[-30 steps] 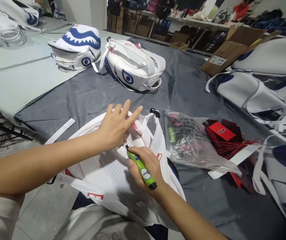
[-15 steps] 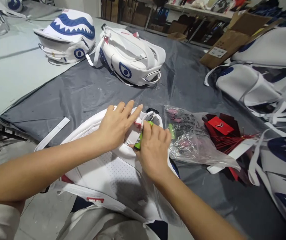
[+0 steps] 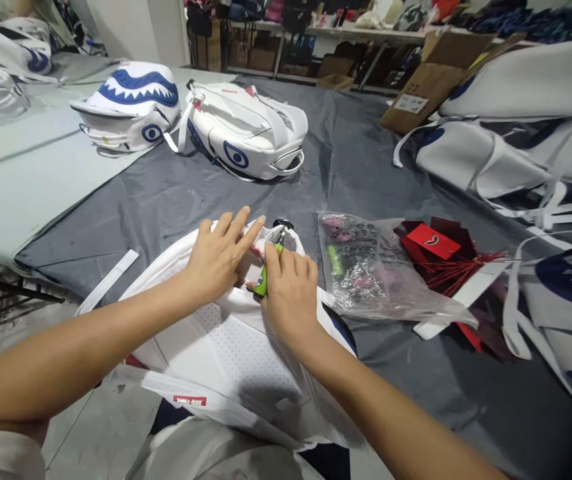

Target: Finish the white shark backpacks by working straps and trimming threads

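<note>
A white backpack (image 3: 226,347) lies back-side up at the near table edge. My left hand (image 3: 219,257) rests on its upper part, fingers stretched out and pressing near a small red tab. My right hand (image 3: 286,293) is closed around a green lighter (image 3: 262,283), whose metal tip points at the backpack's top loop beside a black buckle (image 3: 283,224).
Two finished white shark-face backpacks (image 3: 131,107) (image 3: 246,130) lie further back on the grey table cover (image 3: 356,173). A clear plastic bag (image 3: 366,273) and red hang tags (image 3: 433,243) lie to the right. More white bags pile at the right edge; a cardboard box (image 3: 426,73) stands behind.
My right hand turned the green lighter from lying low in the palm to upright, and carried it up to the backpack's top beside my left fingers. The left hand stayed put.
</note>
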`<state>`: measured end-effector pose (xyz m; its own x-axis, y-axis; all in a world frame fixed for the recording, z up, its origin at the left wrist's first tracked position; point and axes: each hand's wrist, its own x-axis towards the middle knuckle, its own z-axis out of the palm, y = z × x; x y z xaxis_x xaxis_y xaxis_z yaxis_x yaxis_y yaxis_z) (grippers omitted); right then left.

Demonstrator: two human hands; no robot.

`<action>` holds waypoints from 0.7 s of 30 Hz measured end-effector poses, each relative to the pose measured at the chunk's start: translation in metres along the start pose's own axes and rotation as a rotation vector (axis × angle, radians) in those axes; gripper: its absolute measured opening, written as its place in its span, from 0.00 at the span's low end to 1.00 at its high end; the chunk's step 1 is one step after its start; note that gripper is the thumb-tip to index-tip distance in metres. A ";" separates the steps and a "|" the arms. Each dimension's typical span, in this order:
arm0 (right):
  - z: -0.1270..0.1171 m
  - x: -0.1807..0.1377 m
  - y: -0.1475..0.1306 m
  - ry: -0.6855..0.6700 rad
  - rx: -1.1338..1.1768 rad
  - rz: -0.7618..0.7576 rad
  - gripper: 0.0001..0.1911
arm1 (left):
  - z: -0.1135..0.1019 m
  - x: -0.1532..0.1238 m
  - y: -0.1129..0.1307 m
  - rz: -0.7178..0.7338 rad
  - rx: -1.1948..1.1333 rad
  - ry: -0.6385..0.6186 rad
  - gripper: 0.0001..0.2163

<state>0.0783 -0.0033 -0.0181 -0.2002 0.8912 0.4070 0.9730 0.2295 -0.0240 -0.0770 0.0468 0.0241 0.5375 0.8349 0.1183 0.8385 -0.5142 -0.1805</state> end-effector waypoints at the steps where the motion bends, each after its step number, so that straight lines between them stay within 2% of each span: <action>1: -0.004 -0.004 0.005 0.035 0.024 -0.037 0.25 | 0.000 -0.001 0.000 -0.018 -0.001 0.006 0.47; 5: -0.026 -0.026 0.024 0.231 0.256 -0.195 0.18 | -0.001 -0.004 0.001 -0.068 -0.007 0.010 0.49; 7: -0.034 -0.032 0.029 0.245 0.500 -0.135 0.12 | -0.001 -0.004 0.002 -0.071 -0.009 0.015 0.49; 9: -0.037 -0.030 0.030 0.109 0.758 0.007 0.08 | -0.001 -0.004 0.002 -0.086 -0.016 0.022 0.48; 11: -0.038 -0.020 0.030 -0.131 0.904 0.089 0.06 | -0.002 -0.004 0.002 -0.106 -0.026 0.023 0.47; 13: -0.039 -0.009 0.032 -0.360 0.909 0.056 0.06 | -0.004 -0.006 0.002 -0.127 -0.035 0.023 0.46; 15: -0.042 0.000 0.036 -0.501 0.820 -0.009 0.09 | -0.006 -0.007 0.001 -0.148 -0.042 0.015 0.47; 17: -0.046 0.004 0.038 -0.536 0.716 -0.086 0.11 | -0.009 -0.008 0.001 -0.166 -0.050 -0.002 0.47; 21: -0.049 0.001 0.033 -0.474 0.565 -0.249 0.11 | -0.010 -0.006 0.002 -0.180 -0.049 -0.051 0.47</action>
<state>0.1160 -0.0139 0.0260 -0.5568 0.8301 0.0309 0.7124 0.4963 -0.4961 -0.0777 0.0384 0.0329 0.3741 0.9226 0.0943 0.9248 -0.3634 -0.1129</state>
